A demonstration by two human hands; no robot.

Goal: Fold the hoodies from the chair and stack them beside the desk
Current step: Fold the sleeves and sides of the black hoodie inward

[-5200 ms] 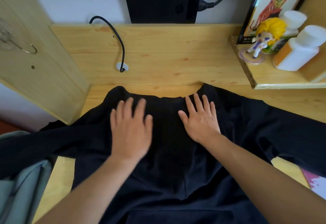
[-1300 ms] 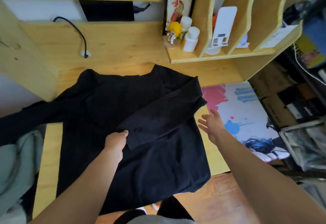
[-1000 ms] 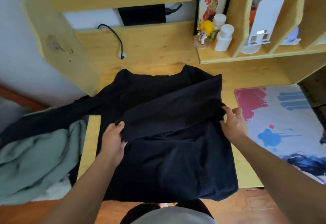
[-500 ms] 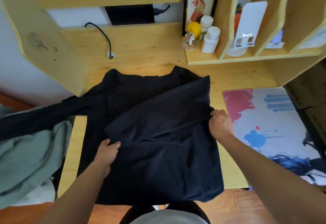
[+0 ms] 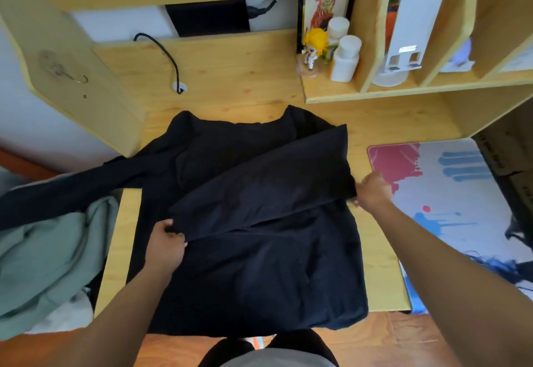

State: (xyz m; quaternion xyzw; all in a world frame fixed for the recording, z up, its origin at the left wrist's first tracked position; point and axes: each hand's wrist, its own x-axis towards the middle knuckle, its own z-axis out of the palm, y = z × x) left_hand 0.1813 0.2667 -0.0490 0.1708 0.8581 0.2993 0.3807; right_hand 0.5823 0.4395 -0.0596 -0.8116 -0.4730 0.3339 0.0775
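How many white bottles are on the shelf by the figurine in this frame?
2. One white bottle stands at the front, right of the figurine; the second bottle is behind it, beside the framed picture. More could be hidden behind the shelf divider.

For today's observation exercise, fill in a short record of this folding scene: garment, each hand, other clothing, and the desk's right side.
garment: black hoodie spread on the wooden desk, right sleeve folded across its body
left hand: grips the folded sleeve's cuff end
right hand: holds the fold at the hoodie's right edge
other clothing: grey-green garment left of the desk
right side: printed desk mat
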